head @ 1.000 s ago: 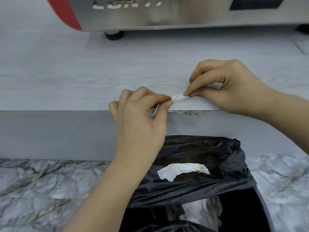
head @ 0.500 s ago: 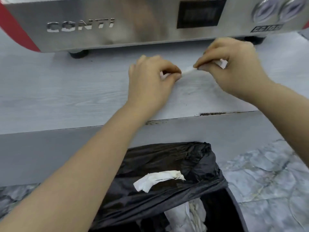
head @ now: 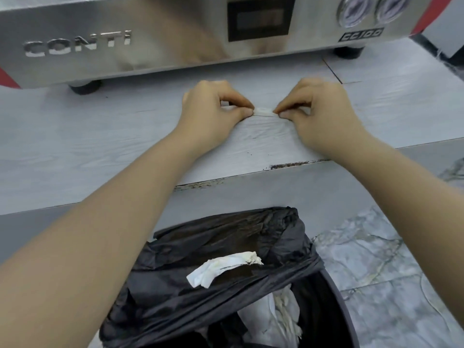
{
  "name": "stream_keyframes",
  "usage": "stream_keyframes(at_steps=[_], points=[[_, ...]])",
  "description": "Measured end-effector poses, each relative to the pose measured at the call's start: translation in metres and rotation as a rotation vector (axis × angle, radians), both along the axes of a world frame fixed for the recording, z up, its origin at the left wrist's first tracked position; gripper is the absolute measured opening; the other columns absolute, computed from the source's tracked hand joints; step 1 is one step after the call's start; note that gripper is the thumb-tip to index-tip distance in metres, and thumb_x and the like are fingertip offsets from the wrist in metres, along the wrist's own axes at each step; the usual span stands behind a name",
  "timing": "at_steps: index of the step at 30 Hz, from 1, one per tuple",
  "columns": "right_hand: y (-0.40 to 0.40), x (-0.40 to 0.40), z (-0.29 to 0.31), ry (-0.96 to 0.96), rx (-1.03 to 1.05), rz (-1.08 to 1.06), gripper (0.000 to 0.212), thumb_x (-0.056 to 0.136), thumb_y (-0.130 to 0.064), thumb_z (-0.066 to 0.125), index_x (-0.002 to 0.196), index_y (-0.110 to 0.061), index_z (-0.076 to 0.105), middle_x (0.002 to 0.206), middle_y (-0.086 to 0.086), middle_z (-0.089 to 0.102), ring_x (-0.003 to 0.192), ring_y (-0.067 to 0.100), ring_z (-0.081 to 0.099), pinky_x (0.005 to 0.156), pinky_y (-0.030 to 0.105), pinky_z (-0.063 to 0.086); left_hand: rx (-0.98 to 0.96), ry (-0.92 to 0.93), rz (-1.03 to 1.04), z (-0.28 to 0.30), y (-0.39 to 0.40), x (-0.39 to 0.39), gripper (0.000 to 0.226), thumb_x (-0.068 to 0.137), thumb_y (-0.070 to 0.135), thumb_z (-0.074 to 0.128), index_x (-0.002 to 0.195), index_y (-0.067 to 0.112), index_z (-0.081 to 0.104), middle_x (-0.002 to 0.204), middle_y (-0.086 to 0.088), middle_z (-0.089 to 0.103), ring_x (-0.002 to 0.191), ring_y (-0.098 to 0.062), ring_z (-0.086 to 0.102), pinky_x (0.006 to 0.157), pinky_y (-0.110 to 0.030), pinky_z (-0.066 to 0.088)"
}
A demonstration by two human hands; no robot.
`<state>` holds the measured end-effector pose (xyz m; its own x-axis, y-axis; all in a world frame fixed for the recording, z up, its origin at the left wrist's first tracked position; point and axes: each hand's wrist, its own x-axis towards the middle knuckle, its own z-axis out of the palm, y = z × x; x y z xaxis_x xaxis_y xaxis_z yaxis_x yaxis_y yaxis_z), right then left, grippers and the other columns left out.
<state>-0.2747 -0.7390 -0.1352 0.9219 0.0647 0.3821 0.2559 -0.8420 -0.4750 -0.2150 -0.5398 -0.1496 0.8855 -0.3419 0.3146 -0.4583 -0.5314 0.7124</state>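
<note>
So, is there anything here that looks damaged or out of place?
Yes, two things. The counter's front edge is chipped, with dark worn patches. A stained white paper scrap lies on the folded black bin bag, not down inside it. The left hand and right hand pinch a small white strip.

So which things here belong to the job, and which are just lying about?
In the job: white strip, pinched by left hand and right hand.
Lying about: steel machine, black bin bag, crumpled tissue on it.
</note>
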Motion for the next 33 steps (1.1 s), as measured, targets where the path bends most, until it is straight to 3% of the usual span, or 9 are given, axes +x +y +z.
stream_keyframes(at_steps=[3, 11, 15, 18, 21, 27, 31, 33], points=[[0.003, -0.030, -0.001, -0.013, 0.044, -0.050, 0.017, 0.080, 0.000, 0.068, 0.085, -0.013, 0.077, 0.085, 0.005, 0.066, 0.081, 0.015, 0.059, 0.073, 0.017, 0.044, -0.009, -0.020, -0.071, -0.002, 0.000, -0.014, 0.015, 0.075, 0.046, 0.071, 0.083, 0.036, 0.078, 0.080, 0.024, 0.067, 0.090, -0.006, 0.064, 0.093, -0.055, 0.045], [0.033, -0.083, -0.001, -0.007, 0.085, -0.123, 0.022, 0.080, 0.007, 0.065, 0.084, -0.011, 0.076, 0.082, 0.005, 0.065, 0.081, 0.021, 0.060, 0.072, 0.040, 0.050, 0.024, -0.055, -0.191, 0.000, 0.025, -0.054, 0.016, 0.080, 0.047, 0.069, 0.086, 0.036, 0.078, 0.086, 0.018, 0.069, 0.094, -0.015, 0.058, 0.090, -0.056, 0.043], [0.062, -0.111, -0.006, -0.046, 0.092, -0.159, 0.020, 0.080, 0.006, 0.065, 0.083, -0.011, 0.076, 0.081, 0.003, 0.064, 0.081, 0.019, 0.058, 0.072, 0.031, 0.047, 0.044, -0.067, -0.252, 0.001, 0.055, -0.078, 0.013, 0.083, 0.044, 0.068, 0.087, 0.037, 0.078, 0.087, 0.019, 0.069, 0.091, -0.015, 0.059, 0.086, -0.056, 0.043], [0.089, -0.131, -0.017, -0.056, 0.118, -0.222, 0.019, 0.082, 0.005, 0.066, 0.085, -0.011, 0.075, 0.080, 0.000, 0.061, 0.078, 0.013, 0.053, 0.069, 0.011, 0.038, 0.088, -0.112, -0.293, 0.003, 0.076, -0.088, 0.011, 0.086, 0.043, 0.068, 0.088, 0.038, 0.077, 0.087, 0.020, 0.069, 0.090, -0.013, 0.058, 0.084, -0.055, 0.042], [0.101, -0.143, -0.018, -0.079, 0.173, -0.312, 0.017, 0.083, 0.004, 0.068, 0.086, -0.011, 0.075, 0.079, 0.001, 0.061, 0.076, 0.009, 0.051, 0.067, 0.010, 0.037, 0.094, -0.141, -0.346, 0.008, 0.079, -0.088, 0.008, 0.087, 0.040, 0.068, 0.088, 0.039, 0.076, 0.088, 0.020, 0.069, 0.090, -0.013, 0.058, 0.083, -0.055, 0.042], [0.050, -0.127, 0.005, -0.152, 0.169, -0.499, 0.015, 0.081, 0.001, 0.067, 0.084, -0.011, 0.075, 0.081, 0.001, 0.062, 0.076, 0.011, 0.056, 0.069, 0.013, 0.042, 0.016, -0.173, -0.425, 0.023, 0.003, -0.050, 0.013, 0.083, 0.046, 0.069, 0.087, 0.036, 0.077, 0.084, 0.014, 0.068, 0.088, -0.016, 0.056, 0.082, -0.048, 0.043], [-0.015, -0.105, 0.011, -0.117, 0.112, -0.629, 0.017, 0.080, -0.003, 0.063, 0.086, -0.014, 0.075, 0.085, 0.004, 0.061, 0.080, 0.019, 0.060, 0.072, 0.029, 0.049, 0.009, -0.124, -0.461, 0.020, -0.080, -0.020, 0.013, 0.079, 0.046, 0.069, 0.084, 0.037, 0.076, 0.080, 0.020, 0.065, 0.088, -0.011, 0.057, 0.087, -0.044, 0.042], [-0.042, -0.097, 0.009, -0.077, 0.100, -0.700, 0.020, 0.080, -0.002, 0.062, 0.086, -0.015, 0.076, 0.087, 0.003, 0.062, 0.081, 0.020, 0.061, 0.070, 0.023, 0.045, 0.031, -0.133, -0.471, 0.019, -0.117, -0.010, 0.010, 0.080, 0.044, 0.070, 0.084, 0.037, 0.076, 0.082, 0.018, 0.064, 0.088, -0.006, 0.054, 0.091, -0.040, 0.037]])
